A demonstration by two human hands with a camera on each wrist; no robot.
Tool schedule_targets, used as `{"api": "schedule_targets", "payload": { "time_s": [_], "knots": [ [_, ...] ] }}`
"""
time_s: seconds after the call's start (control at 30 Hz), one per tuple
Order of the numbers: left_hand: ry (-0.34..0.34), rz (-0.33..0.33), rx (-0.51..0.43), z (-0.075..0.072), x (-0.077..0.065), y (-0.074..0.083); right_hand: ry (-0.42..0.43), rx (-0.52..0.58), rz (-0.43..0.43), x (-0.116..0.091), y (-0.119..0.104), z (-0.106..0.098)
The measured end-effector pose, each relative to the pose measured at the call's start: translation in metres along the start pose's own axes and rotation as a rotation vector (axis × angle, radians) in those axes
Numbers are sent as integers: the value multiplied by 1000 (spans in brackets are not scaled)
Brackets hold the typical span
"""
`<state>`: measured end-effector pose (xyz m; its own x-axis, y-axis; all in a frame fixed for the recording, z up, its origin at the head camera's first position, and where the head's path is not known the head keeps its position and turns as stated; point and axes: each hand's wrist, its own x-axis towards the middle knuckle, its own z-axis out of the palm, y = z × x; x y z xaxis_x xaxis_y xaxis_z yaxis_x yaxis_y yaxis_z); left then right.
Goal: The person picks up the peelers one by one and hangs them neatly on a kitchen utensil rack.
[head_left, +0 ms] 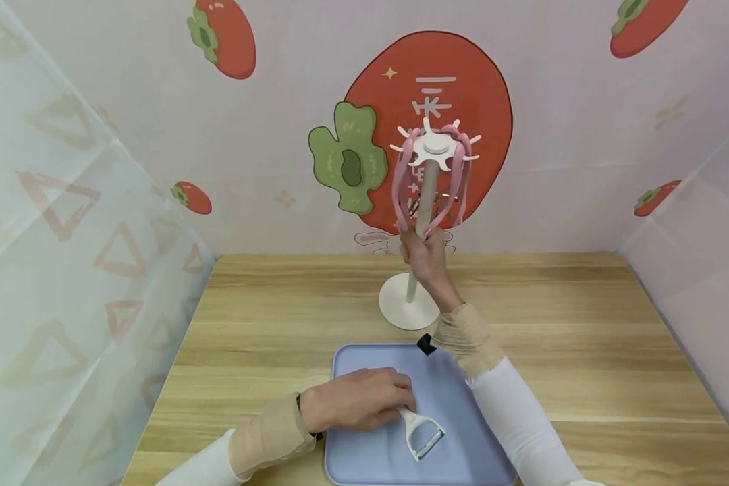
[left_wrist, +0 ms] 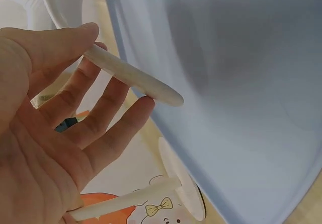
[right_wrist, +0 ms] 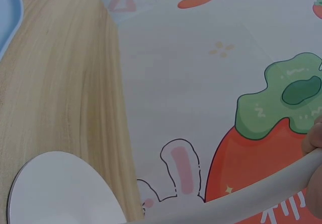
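My left hand (head_left: 364, 399) pinches a white Y-shaped peeler (head_left: 412, 422) by its handle, over the blue tray (head_left: 364, 466). In the left wrist view the thumb and fingertips hold that handle (left_wrist: 133, 78), whose rounded end sticks out past them. The right hand (head_left: 426, 256) grips the pole (head_left: 428, 196) of a white stand, just under several pink curved, loop-like items (head_left: 458, 169) on its hooked top (head_left: 435, 143). Behind the tray, the stand's round base (head_left: 403, 307) is on the table. Only part of the right hand (right_wrist: 314, 173) shows in its wrist view.
The wood-grain table (head_left: 267, 324) ends at a back wall (head_left: 291, 81) printed with red fruit. Patterned side panels (head_left: 85, 270) rise on the left and right. A small black piece (head_left: 426, 344) is by the right wrist, over the tray's back edge.
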<state>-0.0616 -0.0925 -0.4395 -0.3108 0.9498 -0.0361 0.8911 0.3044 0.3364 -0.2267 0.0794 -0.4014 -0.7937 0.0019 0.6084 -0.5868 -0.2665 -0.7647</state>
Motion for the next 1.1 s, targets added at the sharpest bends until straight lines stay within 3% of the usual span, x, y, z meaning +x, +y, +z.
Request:
{"api": "schedule_targets", "payload": {
  "time_s": [0.27,0.77,1.1],
  "knots": [
    [85,34,-25,-4,2,-3,6,-4,4,1,-1,0],
    [382,139,-122,-19,3,-6,-3,-9,10,2,-1,1],
    [463,177,-164,-29,5,-4,-8,-2,11,1,0,0]
  ]
}}
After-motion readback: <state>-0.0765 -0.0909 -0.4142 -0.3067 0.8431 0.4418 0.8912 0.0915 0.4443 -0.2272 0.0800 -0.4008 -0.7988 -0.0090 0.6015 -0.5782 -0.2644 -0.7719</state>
